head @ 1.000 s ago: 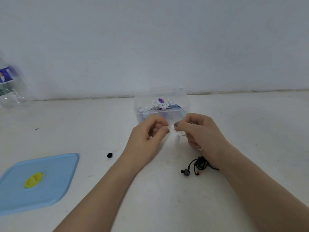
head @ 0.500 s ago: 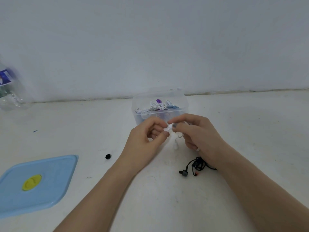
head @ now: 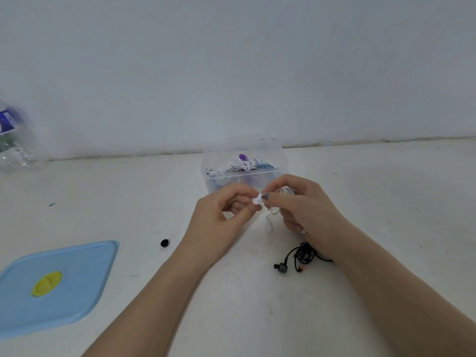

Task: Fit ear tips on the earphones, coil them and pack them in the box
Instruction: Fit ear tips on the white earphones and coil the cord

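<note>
My left hand (head: 221,217) and my right hand (head: 304,210) meet just in front of a clear plastic box (head: 243,161). Between their fingertips sits a small white ear tip and earbud (head: 256,200), pinched from both sides. The right hand also holds the white earphones' cable (head: 273,213), which loops out under its fingers. Several coiled white and purple earphones (head: 242,163) lie inside the box. A black pair of earphones (head: 296,258) lies on the table by my right wrist, partly hidden under it.
A light blue lid (head: 51,284) with a yellow centre lies at the front left. A loose black ear tip (head: 164,242) lies on the white table left of my left wrist. A clear plastic bottle (head: 13,145) stands at the far left against the wall.
My two hands have drawn closer, and the white earbud now shows between the fingertips. The view has shifted slightly.
</note>
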### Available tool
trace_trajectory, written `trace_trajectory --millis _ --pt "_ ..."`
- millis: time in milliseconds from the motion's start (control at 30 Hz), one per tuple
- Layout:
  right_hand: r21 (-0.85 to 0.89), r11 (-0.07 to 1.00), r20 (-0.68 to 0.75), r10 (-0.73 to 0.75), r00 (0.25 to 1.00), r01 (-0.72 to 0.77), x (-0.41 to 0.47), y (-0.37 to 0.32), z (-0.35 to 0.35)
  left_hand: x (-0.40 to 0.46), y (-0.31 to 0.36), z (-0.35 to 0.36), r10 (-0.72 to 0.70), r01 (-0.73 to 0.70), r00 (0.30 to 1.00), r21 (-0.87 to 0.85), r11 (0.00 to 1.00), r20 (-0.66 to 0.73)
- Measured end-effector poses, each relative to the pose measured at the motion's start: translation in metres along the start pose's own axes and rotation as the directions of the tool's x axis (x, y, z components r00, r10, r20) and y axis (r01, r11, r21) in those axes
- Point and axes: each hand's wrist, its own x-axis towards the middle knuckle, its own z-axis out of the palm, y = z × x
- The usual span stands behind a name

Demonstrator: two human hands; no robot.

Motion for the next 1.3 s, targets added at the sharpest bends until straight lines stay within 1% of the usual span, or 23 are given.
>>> trace_trajectory --millis 133,300,567,833,933,1000,1300 --pt "0.04 0.999 0.028 0.034 0.999 -0.035 0.0 -0.001 -0.001 0.0 0.0 -0.001 -0.009 0.009 1.0 -0.005 1.0 -0.006" --pt "0.1 0.991 0.085 0.086 0.993 -0.094 0.0 -0.003 -0.005 0.0 0.001 -0.002 -0.003 0.003 1.0 0.003 1.0 0.031" --pt "0.142 0.981 0.164 0.111 0.98 -0.134 -0.001 -0.005 -0.007 -0.001 0.008 -0.005 -0.002 0.006 0.999 -0.085 0.996 0.046" --pt "0.159 0.972 0.234 0.135 0.963 -0.175 -0.003 -0.009 -0.007 -0.001 0.011 -0.009 -0.083 0.106 0.991 -0.226 0.968 0.11" --pt "0.167 0.969 0.25 0.135 0.959 -0.18 -0.003 -0.008 -0.006 0.001 0.009 -0.01 -0.095 0.135 0.984 -0.281 0.95 0.151" --pt "0.17 0.968 0.253 0.138 0.958 -0.184 -0.003 -0.008 -0.007 0.001 0.009 -0.009 -0.105 0.148 0.983 -0.31 0.939 0.153" --pt "0.199 0.961 0.268 0.137 0.953 -0.194 -0.002 -0.009 -0.007 0.0 0.013 -0.007 -0.099 0.139 0.986 -0.328 0.935 0.136"
